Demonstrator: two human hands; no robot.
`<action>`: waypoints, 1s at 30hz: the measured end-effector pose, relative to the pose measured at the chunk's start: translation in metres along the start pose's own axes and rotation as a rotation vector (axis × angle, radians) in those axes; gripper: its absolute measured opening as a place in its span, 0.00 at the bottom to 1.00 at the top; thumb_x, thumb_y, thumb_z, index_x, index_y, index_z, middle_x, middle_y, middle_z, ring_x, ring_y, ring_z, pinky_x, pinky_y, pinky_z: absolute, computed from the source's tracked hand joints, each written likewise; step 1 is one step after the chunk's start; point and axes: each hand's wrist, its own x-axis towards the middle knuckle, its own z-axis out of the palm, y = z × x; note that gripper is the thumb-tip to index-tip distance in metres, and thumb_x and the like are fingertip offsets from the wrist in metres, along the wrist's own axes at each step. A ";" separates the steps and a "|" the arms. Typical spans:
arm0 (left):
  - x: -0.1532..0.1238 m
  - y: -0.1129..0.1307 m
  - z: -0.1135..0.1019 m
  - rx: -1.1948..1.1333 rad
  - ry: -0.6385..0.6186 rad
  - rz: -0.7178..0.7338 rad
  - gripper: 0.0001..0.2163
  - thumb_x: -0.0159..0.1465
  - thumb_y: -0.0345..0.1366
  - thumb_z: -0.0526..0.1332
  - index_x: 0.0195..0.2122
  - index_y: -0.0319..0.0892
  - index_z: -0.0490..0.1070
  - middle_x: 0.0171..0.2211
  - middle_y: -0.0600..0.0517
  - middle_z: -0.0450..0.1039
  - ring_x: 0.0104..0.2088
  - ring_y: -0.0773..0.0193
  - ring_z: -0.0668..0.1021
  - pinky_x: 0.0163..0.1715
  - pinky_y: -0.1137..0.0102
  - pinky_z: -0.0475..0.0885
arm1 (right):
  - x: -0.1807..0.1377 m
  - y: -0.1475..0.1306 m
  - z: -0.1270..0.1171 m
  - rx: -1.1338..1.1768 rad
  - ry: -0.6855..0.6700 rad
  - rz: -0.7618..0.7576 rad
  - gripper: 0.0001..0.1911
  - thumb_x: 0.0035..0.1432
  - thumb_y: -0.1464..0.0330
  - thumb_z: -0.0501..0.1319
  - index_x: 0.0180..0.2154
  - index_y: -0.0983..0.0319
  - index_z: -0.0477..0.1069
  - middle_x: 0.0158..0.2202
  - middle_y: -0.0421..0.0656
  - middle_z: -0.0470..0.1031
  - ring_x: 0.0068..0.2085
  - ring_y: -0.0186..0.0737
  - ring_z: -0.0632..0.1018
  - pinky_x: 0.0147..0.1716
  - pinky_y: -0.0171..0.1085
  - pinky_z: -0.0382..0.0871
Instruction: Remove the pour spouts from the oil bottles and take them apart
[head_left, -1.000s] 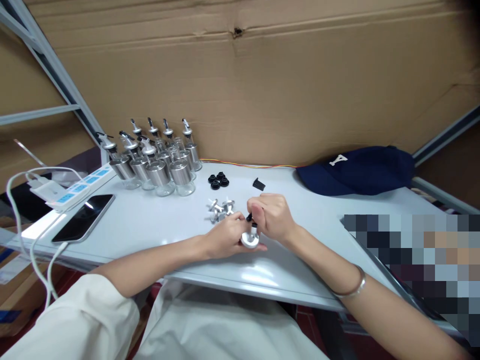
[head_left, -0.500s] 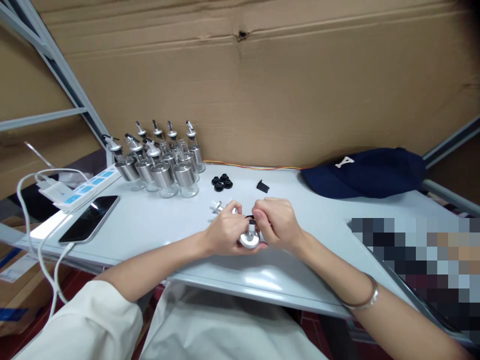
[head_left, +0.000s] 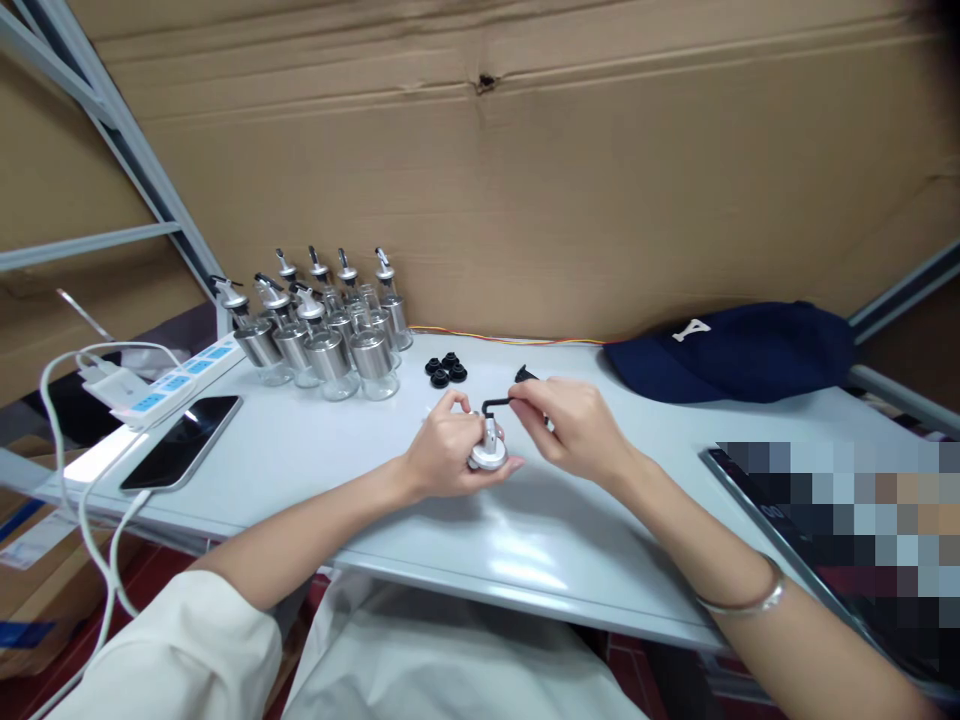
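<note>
My left hand (head_left: 448, 448) is closed around a silver pour spout (head_left: 490, 455), whose round base faces me and whose narrow neck points up. From the top of that neck a thin black flap (head_left: 496, 403) sticks out to the right. My right hand (head_left: 576, 428) pinches the far end of this flap between thumb and fingers. Behind the right fingertips, partly hidden, lies a small black piece (head_left: 525, 373). Several black ribbed stoppers (head_left: 447, 371) sit in a cluster beyond my left hand.
Glass and steel bottles (head_left: 328, 352), several topped with spouts, stand at the back left. A phone (head_left: 182, 442) and a power strip (head_left: 169, 388) with white cables lie at left. A navy cap (head_left: 731, 352) rests at back right, near a pixelated dark device (head_left: 757, 500).
My right hand has drawn back to the right, so the black flap now shows between the hands. My left hand has shifted slightly up and left with the spout.
</note>
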 end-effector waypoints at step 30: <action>0.000 0.003 0.003 0.012 0.013 0.079 0.08 0.60 0.40 0.57 0.29 0.41 0.62 0.18 0.59 0.71 0.17 0.72 0.66 0.38 0.65 0.65 | -0.025 0.069 0.021 -0.043 -0.497 0.476 0.09 0.57 0.74 0.55 0.32 0.64 0.74 0.34 0.46 0.75 0.35 0.40 0.76 0.36 0.34 0.64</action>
